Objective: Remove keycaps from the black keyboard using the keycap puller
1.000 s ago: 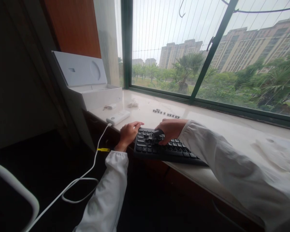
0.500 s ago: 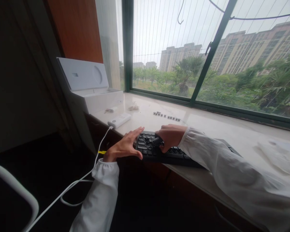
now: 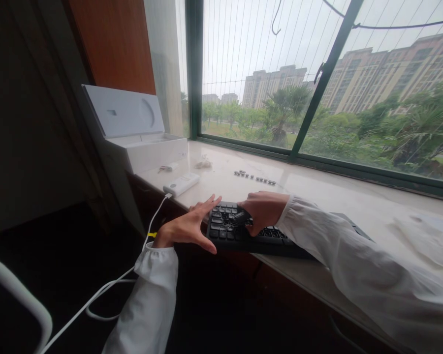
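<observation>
Left hand (image 3: 186, 228): withdrawn leftward, past the front edge of the windowsill (image 3: 219, 189); digits now spread. Earlier they were gathered at the rear left corner of the keyboard (image 3: 260, 244); the thumb now points at its front left corner, contact unclear. Wrist now covers most of the yellow tag (image 3: 152, 235). Right hand (image 3: 264, 209): shifted slightly toward the keyboard's front edge, together with the dark-handled tool (image 3: 240, 217). Right sleeve (image 3: 317, 228): lowered, exposing the keyboard's rear right corner.
</observation>
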Motion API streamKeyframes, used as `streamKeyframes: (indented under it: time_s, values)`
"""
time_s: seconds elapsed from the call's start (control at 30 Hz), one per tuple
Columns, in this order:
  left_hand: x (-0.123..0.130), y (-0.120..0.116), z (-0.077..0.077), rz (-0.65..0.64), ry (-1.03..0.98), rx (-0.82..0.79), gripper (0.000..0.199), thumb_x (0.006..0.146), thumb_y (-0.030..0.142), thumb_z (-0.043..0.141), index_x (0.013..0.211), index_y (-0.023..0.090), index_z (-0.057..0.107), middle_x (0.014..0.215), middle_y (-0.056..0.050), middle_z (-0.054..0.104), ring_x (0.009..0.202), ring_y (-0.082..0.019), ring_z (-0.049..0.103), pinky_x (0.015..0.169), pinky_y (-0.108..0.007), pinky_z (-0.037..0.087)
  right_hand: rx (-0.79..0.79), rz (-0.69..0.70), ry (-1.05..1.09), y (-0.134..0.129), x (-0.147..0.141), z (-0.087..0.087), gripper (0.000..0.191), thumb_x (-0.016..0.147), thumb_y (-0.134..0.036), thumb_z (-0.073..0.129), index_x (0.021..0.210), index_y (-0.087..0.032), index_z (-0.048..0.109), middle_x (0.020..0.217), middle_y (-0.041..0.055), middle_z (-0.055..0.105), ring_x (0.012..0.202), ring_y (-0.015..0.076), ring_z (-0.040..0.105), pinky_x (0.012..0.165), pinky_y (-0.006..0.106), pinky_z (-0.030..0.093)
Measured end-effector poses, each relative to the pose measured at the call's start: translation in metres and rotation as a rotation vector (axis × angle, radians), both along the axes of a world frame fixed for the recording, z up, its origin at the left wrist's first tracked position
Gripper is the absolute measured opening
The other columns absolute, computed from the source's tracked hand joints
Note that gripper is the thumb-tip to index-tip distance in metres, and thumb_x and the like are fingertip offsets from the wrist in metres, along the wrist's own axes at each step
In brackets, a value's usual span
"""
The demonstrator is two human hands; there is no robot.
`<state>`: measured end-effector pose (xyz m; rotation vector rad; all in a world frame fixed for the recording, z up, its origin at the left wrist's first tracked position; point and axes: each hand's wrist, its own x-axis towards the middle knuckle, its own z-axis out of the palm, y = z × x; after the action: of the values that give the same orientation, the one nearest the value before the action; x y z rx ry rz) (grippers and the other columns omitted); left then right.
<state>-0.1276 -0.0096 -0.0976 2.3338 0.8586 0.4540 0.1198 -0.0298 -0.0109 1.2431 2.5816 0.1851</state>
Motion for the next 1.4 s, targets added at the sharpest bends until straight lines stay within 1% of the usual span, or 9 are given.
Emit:
streamKeyframes:
  time_s: [0.2, 0.33, 0.47, 0.7, 0.87, 1.0, 1.17, 1.27, 1.4]
  values:
    - [0.001, -0.001, 0.002, -0.017, -0.022, 0.012, 0.128, 0.054, 0.063, 0.083, 0.153, 0.033, 0.008, 0.162, -0.007, 0.003, 0.149, -0.032, -0.002, 0.12, -0.051, -0.004, -0.067, 0.0, -0.021, 0.007, 0.008, 0.005, 0.047, 0.066, -0.045, 0.064, 0.102, -0.017, 0.073, 0.08, 0.0102, 0.073, 0.069, 0.0215, 0.064, 0.057, 0.028, 0.038]
    - [0.001, 0.001, -0.001, -0.026, -0.038, 0.014, 0.13, 0.052, 0.062, 0.084, 0.153, 0.034, 0.006, 0.162, -0.006, 0.001, 0.148, -0.033, -0.004, 0.12, -0.052, -0.004, -0.148, -0.008, 0.054, 0.01, 0.012, 0.009, 0.04, 0.068, -0.043, 0.067, 0.1, -0.02, 0.074, 0.08, 0.0079, 0.073, 0.071, 0.0212, 0.064, 0.063, 0.029, 0.041]
    - [-0.001, 0.003, -0.004, -0.036, -0.061, 0.013, 0.135, 0.05, 0.06, 0.086, 0.152, 0.035, 0.003, 0.162, -0.007, 0.0, 0.148, -0.034, -0.005, 0.12, -0.054, 0.0, -0.178, 0.012, 0.073, 0.013, 0.015, 0.008, 0.04, 0.067, -0.046, 0.066, 0.097, -0.019, 0.074, 0.076, 0.0053, 0.073, 0.068, 0.0178, 0.061, 0.062, 0.026, 0.041]
    - [-0.004, 0.005, -0.004, -0.062, -0.111, 0.001, 0.142, 0.042, 0.055, 0.091, 0.152, 0.036, 0.003, 0.163, -0.007, 0.0, 0.148, -0.035, 0.0, 0.12, -0.053, 0.005, -0.131, 0.015, 0.1, 0.016, 0.018, 0.004, 0.041, 0.064, -0.051, 0.067, 0.092, -0.021, 0.073, 0.07, 0.0013, 0.07, 0.063, 0.0145, 0.058, 0.057, 0.023, 0.037]
    - [-0.004, 0.004, -0.004, -0.063, -0.09, 0.025, 0.14, 0.042, 0.057, 0.09, 0.152, 0.037, 0.007, 0.163, -0.005, 0.008, 0.149, -0.033, 0.004, 0.121, -0.051, 0.005, -0.117, -0.001, 0.099, 0.015, 0.017, 0.005, 0.041, 0.064, -0.052, 0.067, 0.091, -0.023, 0.074, 0.073, 0.0009, 0.071, 0.065, 0.0154, 0.06, 0.058, 0.023, 0.038]
    - [-0.003, 0.0, -0.003, -0.044, -0.09, 0.041, 0.13, 0.048, 0.057, 0.088, 0.152, 0.037, 0.013, 0.162, -0.005, 0.013, 0.149, -0.032, 0.006, 0.121, -0.051, 0.009, -0.11, -0.014, 0.071, 0.013, 0.014, 0.007, 0.044, 0.063, -0.052, 0.066, 0.093, -0.021, 0.074, 0.076, 0.0036, 0.072, 0.067, 0.0167, 0.062, 0.058, 0.024, 0.038]
    - [-0.002, -0.003, -0.006, -0.01, -0.114, 0.076, 0.13, 0.048, 0.059, 0.087, 0.152, 0.034, 0.013, 0.161, -0.007, 0.017, 0.148, -0.033, 0.011, 0.121, -0.05, 0.006, -0.045, -0.023, -0.007, 0.007, 0.008, 0.005, 0.056, 0.059, -0.059, 0.065, 0.097, -0.019, 0.075, 0.077, 0.0085, 0.072, 0.063, 0.0202, 0.063, 0.054, 0.027, 0.036]
    - [-0.002, -0.002, -0.009, 0.003, -0.115, 0.085, 0.133, 0.047, 0.059, 0.087, 0.152, 0.035, 0.01, 0.161, -0.007, 0.015, 0.148, -0.033, 0.012, 0.121, -0.05, 0.006, -0.006, -0.009, -0.009, 0.006, 0.007, 0.002, 0.056, 0.06, -0.061, 0.063, 0.095, -0.019, 0.075, 0.076, 0.0089, 0.072, 0.064, 0.022, 0.064, 0.054, 0.028, 0.036]
    - [-0.004, 0.001, -0.013, -0.007, -0.13, 0.066, 0.142, 0.042, 0.056, 0.09, 0.153, 0.035, 0.003, 0.162, -0.007, 0.007, 0.148, -0.035, 0.006, 0.121, -0.052, 0.006, 0.001, 0.003, 0.038, 0.011, 0.014, 0.0, 0.051, 0.063, -0.062, 0.063, 0.094, -0.024, 0.074, 0.076, 0.0069, 0.073, 0.069, 0.0227, 0.065, 0.057, 0.029, 0.036]
